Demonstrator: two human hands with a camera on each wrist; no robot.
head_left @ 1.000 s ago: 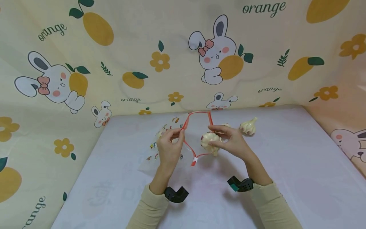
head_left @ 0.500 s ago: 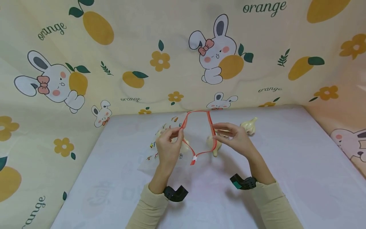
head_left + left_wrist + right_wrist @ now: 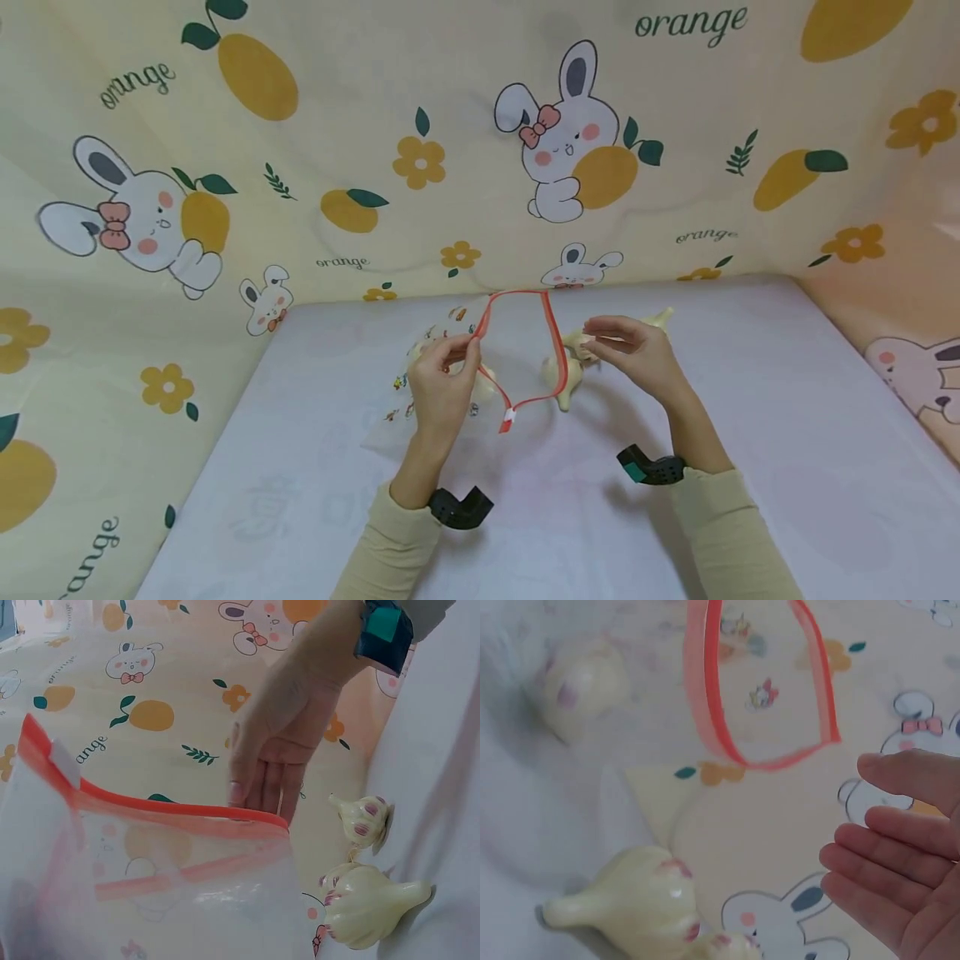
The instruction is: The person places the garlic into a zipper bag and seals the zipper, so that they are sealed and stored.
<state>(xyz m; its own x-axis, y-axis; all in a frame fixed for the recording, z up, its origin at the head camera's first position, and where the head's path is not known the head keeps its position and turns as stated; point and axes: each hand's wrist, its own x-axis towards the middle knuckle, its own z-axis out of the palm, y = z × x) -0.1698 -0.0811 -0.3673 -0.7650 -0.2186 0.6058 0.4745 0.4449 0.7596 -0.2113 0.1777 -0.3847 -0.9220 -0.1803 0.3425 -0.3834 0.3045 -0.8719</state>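
A clear zip bag [image 3: 187,900] with an orange zip rim [image 3: 561,358] and small printed figures stands with its mouth spread. My left hand [image 3: 442,387] pinches the rim's left side between thumb and fingers. Through the film, a blurred garlic bulb [image 3: 585,686] shows inside the bag. My right hand [image 3: 641,354] is just right of the mouth, apart from the rim, fingers extended and holding nothing. Near it on the table lie a garlic bulb [image 3: 570,383] by the rim and another [image 3: 576,342] behind. A further bulb [image 3: 662,317] is partly hidden by the right hand.
A white cloth [image 3: 285,467] covers the table. Behind it rises a cream backdrop [image 3: 465,208] printed with rabbits and oranges. Black camera mounts sit on the left wrist [image 3: 461,508] and the right wrist [image 3: 651,465].
One second ago my right hand held a garlic bulb at the bag's mouth; it has let go, and a bulb now shows inside. The right hand has drawn away rightward. My left hand stays put.
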